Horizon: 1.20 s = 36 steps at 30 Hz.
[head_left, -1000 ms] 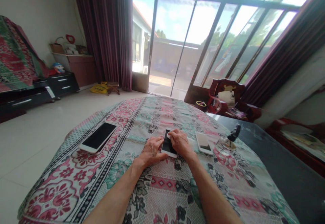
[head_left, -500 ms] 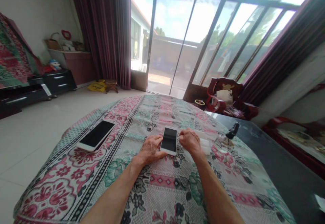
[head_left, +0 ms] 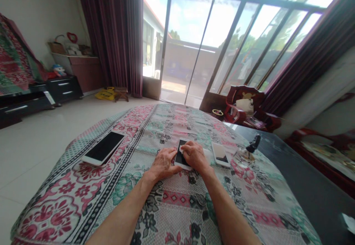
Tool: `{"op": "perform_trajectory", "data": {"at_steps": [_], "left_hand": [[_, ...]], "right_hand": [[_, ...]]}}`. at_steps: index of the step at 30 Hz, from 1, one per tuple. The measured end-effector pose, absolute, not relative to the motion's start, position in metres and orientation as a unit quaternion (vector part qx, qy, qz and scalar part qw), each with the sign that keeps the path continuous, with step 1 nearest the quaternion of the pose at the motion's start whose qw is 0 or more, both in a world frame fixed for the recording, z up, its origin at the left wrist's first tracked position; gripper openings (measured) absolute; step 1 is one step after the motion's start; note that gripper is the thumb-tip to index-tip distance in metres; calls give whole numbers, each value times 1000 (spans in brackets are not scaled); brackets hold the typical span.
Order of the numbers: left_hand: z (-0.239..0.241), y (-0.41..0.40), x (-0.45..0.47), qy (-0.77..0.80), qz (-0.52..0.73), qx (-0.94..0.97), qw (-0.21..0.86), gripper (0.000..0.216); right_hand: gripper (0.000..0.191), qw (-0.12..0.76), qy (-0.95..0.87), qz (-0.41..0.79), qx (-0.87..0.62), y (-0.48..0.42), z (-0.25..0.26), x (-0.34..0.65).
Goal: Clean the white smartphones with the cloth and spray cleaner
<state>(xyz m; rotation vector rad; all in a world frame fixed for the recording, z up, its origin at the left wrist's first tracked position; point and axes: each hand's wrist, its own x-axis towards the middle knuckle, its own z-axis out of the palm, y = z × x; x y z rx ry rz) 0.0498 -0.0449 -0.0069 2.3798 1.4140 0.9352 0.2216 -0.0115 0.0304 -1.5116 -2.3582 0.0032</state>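
Note:
A white phone [head_left: 180, 163] with a dark screen lies face up on the table. My left hand [head_left: 165, 163] grips its left edge, fingers along the side and thumb at the lower corner. Over the screen, my right hand [head_left: 194, 155] is closed in a pinch. A bit of white tissue [head_left: 181, 148] shows at its fingertips, and a pale patch sticks out behind the hand. To the right lies a smaller white phone [head_left: 221, 154]. A larger white phone [head_left: 104, 148] rests at the left, slightly raised on something mostly hidden.
A patterned cloth [head_left: 177, 208] covers the table. Near its right edge stands a clear glass dish [head_left: 244, 158] with a black-topped object [head_left: 253, 144]. A dark tabletop [head_left: 294, 163] adjoins at the right. Beyond are a red wooden chair [head_left: 241, 104] and glass doors.
My right hand has moved left from beside the phone onto its screen, the white tissue with it. The smaller phone at the right now shows clearly. My left hand stays put.

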Motion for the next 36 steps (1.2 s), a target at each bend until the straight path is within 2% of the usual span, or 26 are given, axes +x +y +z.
{"op": "perform_trajectory", "data": {"at_steps": [7,13,19,25,28,32,36], "left_hand": [[-4,-46,50,483,315,809,115,46],[-9,-45,50,490,321,803,113,47],[-12,-43,50,493,317,802,114,44],[-9,-44,51,486,323,805,109,42],[-9,-44,50,487,323,804,110,44],[-9,-45,51,490,322,802,115,45],[-7,-46,52,492,331,797,114,43]], "right_hand": [[22,139,-702,-35,-698,-5,47,240],[24,212,-756,-21,-620,-7,44,228],[24,213,-806,-20,-551,-8,26,218],[24,191,-756,-28,-625,-4,24,233],[25,209,-720,-37,-661,-1,27,240],[25,247,-731,-47,-634,4,31,237],[25,240,-760,-46,-602,15,33,220]]}}
